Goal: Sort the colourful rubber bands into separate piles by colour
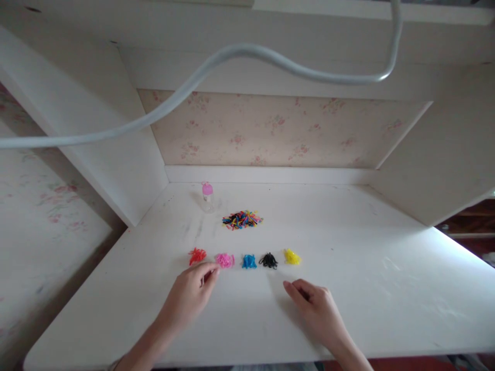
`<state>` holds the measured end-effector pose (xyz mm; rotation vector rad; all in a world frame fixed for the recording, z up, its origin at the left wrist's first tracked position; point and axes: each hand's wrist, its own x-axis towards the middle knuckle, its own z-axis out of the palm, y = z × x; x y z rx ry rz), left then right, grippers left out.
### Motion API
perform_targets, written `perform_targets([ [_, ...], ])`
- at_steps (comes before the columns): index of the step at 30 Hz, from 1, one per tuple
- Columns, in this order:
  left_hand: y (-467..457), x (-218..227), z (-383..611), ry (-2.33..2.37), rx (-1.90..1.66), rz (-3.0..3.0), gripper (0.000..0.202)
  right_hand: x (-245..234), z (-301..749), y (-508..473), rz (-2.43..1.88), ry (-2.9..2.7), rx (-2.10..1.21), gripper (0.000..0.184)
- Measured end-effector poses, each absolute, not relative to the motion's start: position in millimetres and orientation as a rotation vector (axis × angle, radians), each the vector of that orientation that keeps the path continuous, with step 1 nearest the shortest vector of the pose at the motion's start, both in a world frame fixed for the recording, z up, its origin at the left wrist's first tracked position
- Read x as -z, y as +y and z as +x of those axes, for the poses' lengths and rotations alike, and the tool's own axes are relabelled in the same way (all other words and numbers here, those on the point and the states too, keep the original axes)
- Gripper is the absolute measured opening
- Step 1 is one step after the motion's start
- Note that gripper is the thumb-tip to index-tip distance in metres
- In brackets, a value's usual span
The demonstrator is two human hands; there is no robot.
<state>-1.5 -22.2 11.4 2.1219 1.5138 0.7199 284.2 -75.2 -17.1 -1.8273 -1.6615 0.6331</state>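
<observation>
A mixed pile of small coloured bands [242, 220] lies on the white desk [367, 268]. In front of it sit small sorted heaps in a row: red [197, 255], pink [225, 260], blue [249, 262], black [268, 260] and yellow [292, 256]. My left hand [191, 294] rests on the desk just below the red and pink heaps, fingers curled together with a hint of red at the fingertips. My right hand [313, 308] lies on the desk below the black and yellow heaps, fingers loosely bent, nothing visible in it.
A small clear bottle with a pink cap [208, 196] stands behind the mixed pile. White side panels and a floral back wall [270, 129] enclose the desk. A grey cable [240, 51] hangs across the top of the view.
</observation>
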Motion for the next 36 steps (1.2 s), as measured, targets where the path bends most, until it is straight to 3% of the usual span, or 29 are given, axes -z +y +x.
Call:
perform_targets([
  [6, 39, -31, 18, 1.762, -0.371, 2.338, 0.022, 26, 279, -84, -1.733, -1.625, -0.613, 0.044],
  [13, 90, -14, 40, 1.913, -0.261, 2.366, 0.026, 25, 281, -82, -1.712, -1.681, -0.601, 0.043],
  [24, 99, -8, 43, 1.945, -0.319, 2.394, 0.030, 23, 282, -81, -1.702, -1.677, -0.624, 0.041],
  [36, 41, -23, -29, 1.922, -0.631, 2.291, 0.032, 22, 279, -81, -1.729, -1.724, -0.594, 0.042],
])
